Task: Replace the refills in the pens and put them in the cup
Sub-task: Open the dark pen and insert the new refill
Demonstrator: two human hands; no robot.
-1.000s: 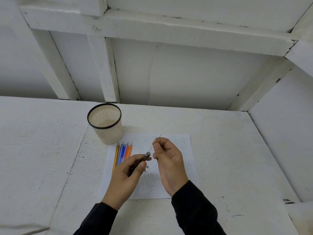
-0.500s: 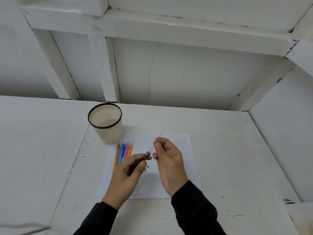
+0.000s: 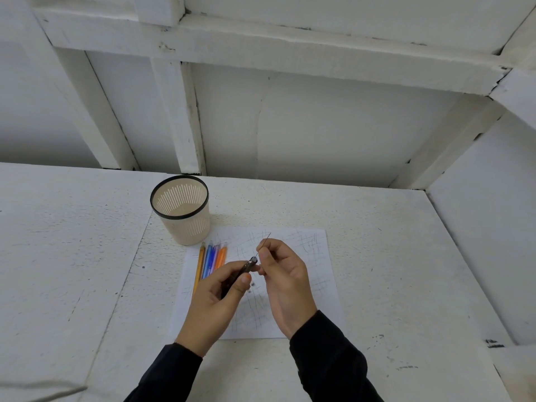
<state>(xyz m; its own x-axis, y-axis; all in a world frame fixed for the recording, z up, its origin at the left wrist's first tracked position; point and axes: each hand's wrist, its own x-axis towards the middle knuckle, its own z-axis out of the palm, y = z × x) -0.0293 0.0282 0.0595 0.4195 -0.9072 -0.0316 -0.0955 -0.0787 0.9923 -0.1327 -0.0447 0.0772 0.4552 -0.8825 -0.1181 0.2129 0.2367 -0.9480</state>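
Inserting the Refill: Fault Conditions at This Stage

**Layout.** The table (image 3: 377, 256) carries a scribbled paper sheet (image 3: 307, 245), which lies about midway between the left and right edges. The cup (image 3: 188, 230) stands upright toward the far edge, touching or just beyond the sheet's far-left corner. Nothing shows inside it.

**Hands.** The left hand (image 3: 214, 297) is curled round a dark pen barrel (image 3: 249, 265), whose open end points up and away from the person. The right hand (image 3: 285, 280) pinches a thin refill (image 3: 268, 237) between thumb and forefinger. The refill's lower end sits at the barrel mouth; whether it has entered cannot be told. Both hands are raised over the sheet, well apart from the cup. A row of coloured pens (image 3: 213, 261) lies side by side on the sheet's left part, just in front of the cup.

**Probable faults.**

1. Misalignment. The refill is thin and the mouth is narrow. If the refill meets the rim at an angle, it is likely to bend or skid off rather than slide in.
2. Buckling. The pinch sits some way above the mouth, so a hard push could bow the unsupported length.
3. Drop. A slipped refill would probably roll across the sheet, possibly toward a table edge.
4. Mixing. Setting the barrel down among the row of pens could confuse finished pens with unfinished ones.
5. Premature placement. The pen should not go into the cup until the refill is seated.
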